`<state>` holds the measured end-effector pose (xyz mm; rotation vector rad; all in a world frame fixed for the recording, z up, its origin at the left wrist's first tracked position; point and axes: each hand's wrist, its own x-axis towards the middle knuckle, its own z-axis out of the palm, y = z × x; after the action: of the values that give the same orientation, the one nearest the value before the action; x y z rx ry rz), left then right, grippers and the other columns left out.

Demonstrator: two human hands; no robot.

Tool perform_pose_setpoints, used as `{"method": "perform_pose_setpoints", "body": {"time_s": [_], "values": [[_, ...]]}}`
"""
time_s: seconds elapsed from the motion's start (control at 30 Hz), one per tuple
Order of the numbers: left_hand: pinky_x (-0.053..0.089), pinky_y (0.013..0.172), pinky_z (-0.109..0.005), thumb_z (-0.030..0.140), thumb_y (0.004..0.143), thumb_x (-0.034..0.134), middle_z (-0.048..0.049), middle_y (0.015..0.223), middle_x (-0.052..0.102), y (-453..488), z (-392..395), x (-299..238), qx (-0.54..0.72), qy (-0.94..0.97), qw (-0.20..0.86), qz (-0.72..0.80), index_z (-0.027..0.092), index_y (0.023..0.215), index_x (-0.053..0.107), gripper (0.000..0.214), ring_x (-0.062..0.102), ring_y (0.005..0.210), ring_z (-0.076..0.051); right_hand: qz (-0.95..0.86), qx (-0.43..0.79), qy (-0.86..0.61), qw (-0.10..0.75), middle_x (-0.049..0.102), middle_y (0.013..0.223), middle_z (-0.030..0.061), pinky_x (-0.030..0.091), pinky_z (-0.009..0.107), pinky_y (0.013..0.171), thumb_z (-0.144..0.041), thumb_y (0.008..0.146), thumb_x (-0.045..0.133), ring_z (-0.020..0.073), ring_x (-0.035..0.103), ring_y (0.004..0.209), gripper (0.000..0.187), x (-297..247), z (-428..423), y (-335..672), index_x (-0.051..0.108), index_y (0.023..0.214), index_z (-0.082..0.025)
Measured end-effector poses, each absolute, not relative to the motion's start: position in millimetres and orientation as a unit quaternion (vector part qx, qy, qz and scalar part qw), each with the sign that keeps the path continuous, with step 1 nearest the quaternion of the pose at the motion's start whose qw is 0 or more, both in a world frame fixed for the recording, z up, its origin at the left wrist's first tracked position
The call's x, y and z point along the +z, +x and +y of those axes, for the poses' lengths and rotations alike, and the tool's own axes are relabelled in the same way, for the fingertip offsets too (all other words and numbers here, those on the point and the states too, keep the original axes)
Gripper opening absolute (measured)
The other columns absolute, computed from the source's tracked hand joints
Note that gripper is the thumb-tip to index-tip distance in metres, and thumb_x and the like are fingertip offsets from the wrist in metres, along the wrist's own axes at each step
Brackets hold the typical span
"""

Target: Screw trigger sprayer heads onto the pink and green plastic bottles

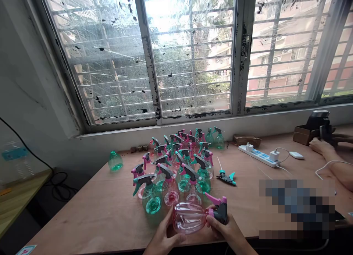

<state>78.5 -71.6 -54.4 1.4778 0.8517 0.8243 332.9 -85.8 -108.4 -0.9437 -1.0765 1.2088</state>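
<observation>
A pink see-through spray bottle [190,217] lies sideways between my two hands, just above the table's front edge. My left hand [165,234] is wrapped around its base. At the other end, my right hand [224,229] grips the collar of its black and pink spray head [220,210]. Right behind it stand several upright spray bottles, green ones [152,201] and pink ones [170,192], with trigger heads fitted. A loose green and black spray head [226,177] with its tube lies to their right. One green bottle without a head [115,161] stands alone at the left.
A white power strip [260,155] with plugs and a cable lies at the right, near a small white box [296,155]. Another person's hand [321,146] rests by a dark object at the far right. A blurred patch covers the table's right front. Windows [193,56] line the back.
</observation>
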Motion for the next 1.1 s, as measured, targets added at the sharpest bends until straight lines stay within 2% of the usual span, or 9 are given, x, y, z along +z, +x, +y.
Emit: {"method": "perform_pose_setpoints", "body": {"time_s": [0.13, 0.23, 0.33, 0.5, 0.6, 0.7, 0.83, 0.97, 1.1], "values": [[0.019, 0.127, -0.049, 0.036, 0.076, 0.084, 0.0009, 0.170, 0.022, 79.5, -73.2, -51.8, 0.373, 0.652, 0.555, 0.358, 0.039, 0.156, 0.031, 0.096, 0.017, 0.157, -0.033, -0.459, 0.518, -0.402, 0.599, 0.065, 0.059, -0.0010, 0.038, 0.024, 0.041, -0.062, 0.075, 0.079, 0.0112, 0.048, 0.039, 0.052, -107.3, -86.3, 332.0, 0.061, 0.096, -0.018], [0.020, 0.127, -0.048, 0.037, 0.079, 0.082, 0.0029, 0.171, 0.017, 81.1, -73.2, -51.9, 0.379, 0.652, 0.559, 0.345, 0.042, 0.157, 0.028, 0.095, 0.017, 0.157, -0.032, -0.462, 0.516, -0.408, 0.594, 0.062, 0.054, -0.0022, 0.039, 0.024, 0.041, -0.063, 0.073, 0.080, 0.0118, 0.048, 0.038, 0.053, -108.0, -86.0, 333.1, 0.061, 0.093, -0.018], [0.021, 0.127, -0.048, 0.040, 0.075, 0.085, 0.0011, 0.171, 0.018, 81.3, -72.5, -52.2, 0.378, 0.647, 0.568, 0.341, 0.039, 0.157, 0.029, 0.099, 0.018, 0.156, -0.033, -0.462, 0.520, -0.410, 0.590, 0.061, 0.052, -0.0029, 0.041, 0.025, 0.041, -0.063, 0.072, 0.081, 0.0122, 0.048, 0.039, 0.053, -110.4, -84.9, 334.5, 0.061, 0.093, -0.018], [0.023, 0.126, -0.051, 0.047, 0.074, 0.085, -0.0053, 0.166, 0.034, 79.4, -71.5, -53.5, 0.358, 0.626, 0.594, 0.357, 0.033, 0.158, 0.029, 0.102, 0.024, 0.154, -0.037, -0.476, 0.520, -0.398, 0.587, 0.060, 0.051, -0.0038, 0.041, 0.024, 0.042, -0.060, 0.076, 0.079, 0.0115, 0.049, 0.039, 0.049, -110.2, -85.0, 334.9, 0.061, 0.094, -0.018], [0.021, 0.127, -0.048, 0.042, 0.076, 0.084, -0.0012, 0.169, 0.024, 79.3, -70.8, -56.6, 0.359, 0.649, 0.573, 0.348, 0.038, 0.159, 0.025, 0.101, 0.019, 0.156, -0.033, -0.476, 0.514, -0.393, 0.596, 0.065, 0.058, -0.0005, 0.039, 0.023, 0.042, -0.060, 0.078, 0.078, 0.0103, 0.048, 0.039, 0.047, -105.5, -87.3, 333.9, 0.059, 0.090, -0.019], [0.012, 0.129, -0.044, 0.041, 0.082, 0.078, 0.0042, 0.171, 0.014, 80.0, -70.9, -58.7, 0.358, 0.676, 0.541, 0.348, 0.041, 0.159, 0.021, 0.096, 0.009, 0.159, -0.028, -0.477, 0.516, -0.392, 0.594, 0.065, 0.059, -0.0003, 0.037, 0.023, 0.042, -0.059, 0.079, 0.077, 0.0096, 0.048, 0.039, 0.046, -102.2, -89.1, 333.4, 0.057, 0.088, -0.019], [0.009, 0.129, -0.046, 0.040, 0.077, 0.083, 0.0029, 0.172, 0.013, 79.8, -72.7, -56.1, 0.350, 0.671, 0.549, 0.354, 0.039, 0.160, 0.017, 0.105, 0.006, 0.159, -0.030, -0.471, 0.520, -0.392, 0.595, 0.063, 0.058, -0.0020, 0.039, 0.023, 0.043, -0.058, 0.079, 0.078, 0.0102, 0.049, 0.041, 0.046, -105.6, -87.6, 334.7, 0.058, 0.092, -0.019], [0.015, 0.128, -0.049, 0.046, 0.080, 0.079, -0.0035, 0.170, 0.021, 77.9, -73.2, -56.1, 0.339, 0.645, 0.574, 0.373, 0.031, 0.160, 0.023, 0.099, 0.015, 0.157, -0.034, -0.477, 0.524, -0.392, 0.586, 0.062, 0.057, -0.0027, 0.040, 0.024, 0.043, -0.057, 0.079, 0.078, 0.0113, 0.050, 0.041, 0.047, -111.4, -84.4, 336.4, 0.058, 0.096, -0.018], [0.012, 0.129, -0.047, 0.041, 0.079, 0.082, 0.0003, 0.172, 0.014, 76.8, -69.7, -62.6, 0.347, 0.676, 0.541, 0.360, 0.036, 0.160, 0.020, 0.102, 0.007, 0.159, -0.030, -0.468, 0.526, -0.384, 0.597, 0.065, 0.060, -0.0016, 0.038, 0.023, 0.042, -0.056, 0.080, 0.079, 0.0098, 0.049, 0.041, 0.046, -112.6, -84.6, 335.2, 0.056, 0.094, -0.018]]}}
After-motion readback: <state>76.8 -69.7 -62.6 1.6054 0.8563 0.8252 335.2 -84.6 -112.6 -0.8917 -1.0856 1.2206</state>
